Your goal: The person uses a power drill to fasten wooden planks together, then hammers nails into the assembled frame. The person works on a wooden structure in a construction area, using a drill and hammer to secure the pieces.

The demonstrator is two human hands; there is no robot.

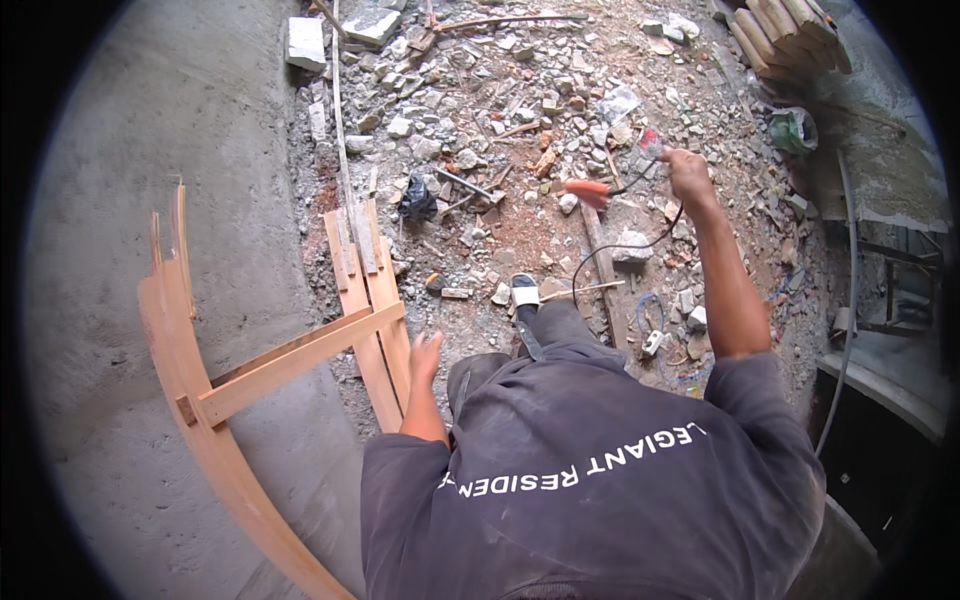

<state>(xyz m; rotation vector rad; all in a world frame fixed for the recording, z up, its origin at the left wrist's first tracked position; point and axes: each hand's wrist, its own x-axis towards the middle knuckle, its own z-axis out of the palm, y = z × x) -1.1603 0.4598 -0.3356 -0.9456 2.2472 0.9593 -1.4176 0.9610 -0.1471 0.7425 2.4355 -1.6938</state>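
My right hand (688, 170) is stretched out over the rubble and closed around a black cable (640, 178). An orange-handled tool (588, 191) hangs at the cable's end, to the left of the hand and above the debris. The cable loops down from the hand toward my leg. My left hand (425, 352) is low at my side with its fingers apart. It holds nothing and is touching or just beside the upright wooden planks (372, 300). My foot in a white sandal (524, 290) stands among the stones.
A curved wooden frame (190, 390) with a cross brace leans along the grey concrete wall (150, 150) on the left. Broken bricks and stones (480, 110) cover the ground. A timber stack (785, 35) and green bag (795, 130) lie at upper right, a black bag (417, 200) at centre.
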